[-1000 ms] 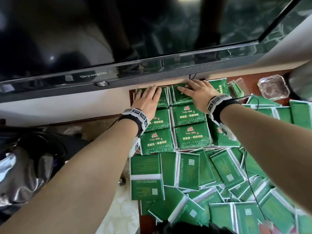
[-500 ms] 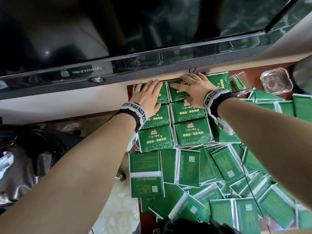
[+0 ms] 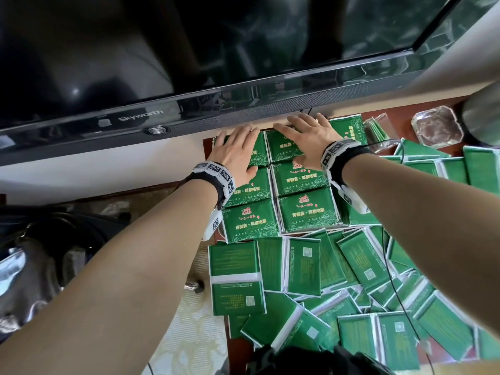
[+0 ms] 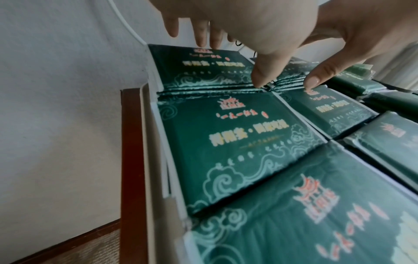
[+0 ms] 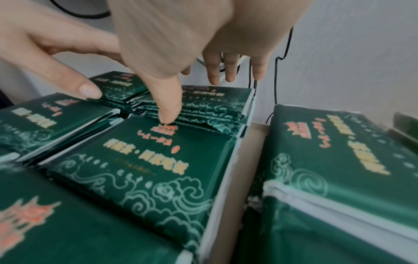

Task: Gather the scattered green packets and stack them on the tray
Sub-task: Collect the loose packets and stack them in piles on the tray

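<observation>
Nearest us, scattered green packets lie face down and overlapping across the table, some tilted, several hanging past its near-left edge. We note a thin black cable running over this loose pile on the right.

Just beyond the pile, stacked packets sit face up in two neat columns on the tray; its pale rim shows along the left side of the stacks in the left wrist view. Stacks touch each other edge to edge.

Farther on, at the far row, both hands lie palm down on the stack tops. Our left hand is spread flat over the far-left stack, fingers straight and reaching toward its back edge; in the left wrist view the thumb tip meets the seam between the far and middle stacks. Our right hand lies flat over the far-right stack, fingers extended, thumb tip touching the top of the next stack nearer to us. Neither hand grips anything; both are open and flat.

Right of the tray, another stack of packets stands apart from it by a narrow gap. Beyond that sits a glass ashtray. Farthest back, a television overhangs the table's rear edge.
</observation>
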A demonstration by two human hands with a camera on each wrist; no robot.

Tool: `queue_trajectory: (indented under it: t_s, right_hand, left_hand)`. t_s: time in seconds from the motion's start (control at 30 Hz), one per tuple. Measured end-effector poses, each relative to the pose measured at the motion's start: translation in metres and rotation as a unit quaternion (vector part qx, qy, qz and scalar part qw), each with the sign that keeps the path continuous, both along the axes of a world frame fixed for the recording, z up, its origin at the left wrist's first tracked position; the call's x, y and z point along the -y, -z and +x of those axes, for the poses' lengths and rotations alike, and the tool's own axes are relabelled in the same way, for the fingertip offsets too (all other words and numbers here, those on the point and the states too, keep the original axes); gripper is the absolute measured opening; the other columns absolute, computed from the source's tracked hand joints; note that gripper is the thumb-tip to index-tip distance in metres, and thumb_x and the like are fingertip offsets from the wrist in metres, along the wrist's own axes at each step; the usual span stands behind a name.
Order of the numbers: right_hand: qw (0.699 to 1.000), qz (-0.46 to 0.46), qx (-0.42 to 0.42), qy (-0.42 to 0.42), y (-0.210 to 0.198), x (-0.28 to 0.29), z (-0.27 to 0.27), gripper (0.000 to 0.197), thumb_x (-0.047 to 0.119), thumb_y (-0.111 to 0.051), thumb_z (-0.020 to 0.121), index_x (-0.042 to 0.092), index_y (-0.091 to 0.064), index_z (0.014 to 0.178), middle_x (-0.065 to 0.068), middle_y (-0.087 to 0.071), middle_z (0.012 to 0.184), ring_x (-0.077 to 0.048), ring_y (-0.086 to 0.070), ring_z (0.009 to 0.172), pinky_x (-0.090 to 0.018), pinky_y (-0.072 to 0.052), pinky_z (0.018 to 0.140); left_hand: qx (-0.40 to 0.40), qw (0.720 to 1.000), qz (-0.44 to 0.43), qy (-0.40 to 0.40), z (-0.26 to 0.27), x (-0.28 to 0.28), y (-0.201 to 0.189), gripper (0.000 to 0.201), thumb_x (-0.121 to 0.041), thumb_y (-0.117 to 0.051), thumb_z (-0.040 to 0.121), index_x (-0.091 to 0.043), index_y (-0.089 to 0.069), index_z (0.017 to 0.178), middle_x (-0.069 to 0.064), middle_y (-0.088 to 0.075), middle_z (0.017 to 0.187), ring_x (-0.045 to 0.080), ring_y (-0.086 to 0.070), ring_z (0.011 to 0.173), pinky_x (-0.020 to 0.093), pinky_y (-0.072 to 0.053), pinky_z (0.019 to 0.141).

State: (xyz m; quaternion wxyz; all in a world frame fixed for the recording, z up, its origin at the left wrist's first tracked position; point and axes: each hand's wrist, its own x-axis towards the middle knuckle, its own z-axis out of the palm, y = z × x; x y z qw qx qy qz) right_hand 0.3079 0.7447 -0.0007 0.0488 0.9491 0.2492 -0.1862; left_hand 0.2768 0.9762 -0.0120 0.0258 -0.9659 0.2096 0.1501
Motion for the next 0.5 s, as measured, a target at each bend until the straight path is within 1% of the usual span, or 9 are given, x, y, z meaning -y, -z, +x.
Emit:
queue_trajectory:
  t_s: [0.07,0.13,0.23,0.27,0.3,0.37,0.4,0.43,0.5]
  right_hand:
    - [1.0,0.002,0.004,0.013,-0.006,0.001,-0.004,0.101,0.044,-0.071,0.086,0.031,-0.003,0.159,-0.008,-0.015,0.165,-0.029,-0.014,0.152,-0.057,-0.012,0.122]
    - [0.999,0.005,0.009,0.035,-0.016,0.0,-0.011,0.094,0.044,-0.067,0.089,0.028,-0.007,0.159,-0.008,-0.016,0.164,-0.029,-0.016,0.151,-0.055,-0.013,0.122]
    - [0.995,0.024,0.014,0.094,-0.037,0.0,-0.025,0.075,0.035,-0.061,0.092,0.024,-0.024,0.156,-0.009,-0.024,0.161,-0.029,-0.022,0.149,-0.054,-0.018,0.122]
    - [0.992,0.035,0.01,0.124,-0.046,0.001,-0.031,0.067,0.029,-0.059,0.092,0.022,-0.032,0.153,-0.009,-0.03,0.158,-0.03,-0.027,0.146,-0.053,-0.022,0.12]
    - [0.986,0.048,0.001,0.157,-0.057,0.001,-0.038,0.059,0.024,-0.057,0.093,0.021,-0.039,0.149,-0.01,-0.037,0.154,-0.031,-0.035,0.141,-0.052,-0.03,0.117]
    - [0.974,0.061,-0.037,0.217,-0.079,0.001,-0.054,0.045,0.016,-0.054,0.094,0.019,-0.052,0.139,-0.013,-0.052,0.138,-0.033,-0.055,0.121,-0.049,-0.048,0.103]
    - [0.97,0.061,-0.057,0.228,-0.088,0.0,-0.062,0.039,0.015,-0.053,0.095,0.017,-0.057,0.134,-0.014,-0.058,0.131,-0.033,-0.061,0.111,-0.047,-0.054,0.096]
    - [0.969,0.056,-0.073,0.228,-0.096,0.001,-0.071,0.035,0.015,-0.053,0.096,0.015,-0.061,0.129,-0.015,-0.062,0.126,-0.033,-0.064,0.105,-0.046,-0.056,0.092]
    - [0.969,0.032,-0.094,0.225,-0.112,0.002,-0.093,0.03,0.016,-0.052,0.096,0.011,-0.066,0.122,-0.014,-0.067,0.119,-0.034,-0.065,0.104,-0.046,-0.056,0.092]
  left_hand:
    - [0.004,1.0,-0.004,-0.006,-0.003,0.001,-0.005,0.092,-0.05,-0.057,0.09,-0.013,-0.008,0.158,0.008,-0.012,0.166,0.025,-0.021,0.15,0.052,-0.018,0.122]
    - [0.006,1.0,-0.008,-0.006,-0.008,0.003,-0.015,0.09,-0.049,-0.055,0.091,-0.012,-0.007,0.158,0.008,-0.011,0.166,0.025,-0.019,0.151,0.052,-0.017,0.122]
    - [-0.003,1.0,-0.011,-0.018,-0.02,0.009,-0.036,0.084,-0.042,-0.052,0.095,-0.013,-0.006,0.159,0.006,-0.008,0.167,0.024,-0.015,0.152,0.051,-0.014,0.123]
    - [-0.009,0.999,-0.017,-0.026,-0.025,0.013,-0.044,0.082,-0.038,-0.053,0.096,-0.013,-0.008,0.159,0.006,-0.008,0.167,0.024,-0.015,0.153,0.051,-0.013,0.123]
    - [-0.016,0.999,-0.024,-0.031,-0.03,0.018,-0.054,0.079,-0.035,-0.053,0.096,-0.013,-0.011,0.159,0.006,-0.01,0.167,0.024,-0.015,0.152,0.051,-0.015,0.123]
    - [-0.025,0.999,-0.025,-0.019,-0.042,0.028,-0.072,0.071,-0.03,-0.056,0.094,-0.013,-0.024,0.156,0.007,-0.019,0.165,0.026,-0.023,0.15,0.051,-0.022,0.121]
    - [-0.028,0.999,-0.014,-0.008,-0.049,0.033,-0.082,0.065,-0.03,-0.057,0.094,-0.014,-0.034,0.152,0.007,-0.029,0.161,0.027,-0.032,0.146,0.05,-0.029,0.118]
    - [-0.036,0.999,0.0,-0.003,-0.056,0.039,-0.092,0.057,-0.03,-0.057,0.093,-0.015,-0.044,0.146,0.007,-0.04,0.153,0.027,-0.042,0.138,0.049,-0.037,0.114]
    - [-0.068,0.997,0.024,-0.011,-0.072,0.051,-0.116,0.041,-0.031,-0.056,0.094,-0.015,-0.059,0.132,0.008,-0.059,0.133,0.029,-0.059,0.118,0.045,-0.051,0.1]
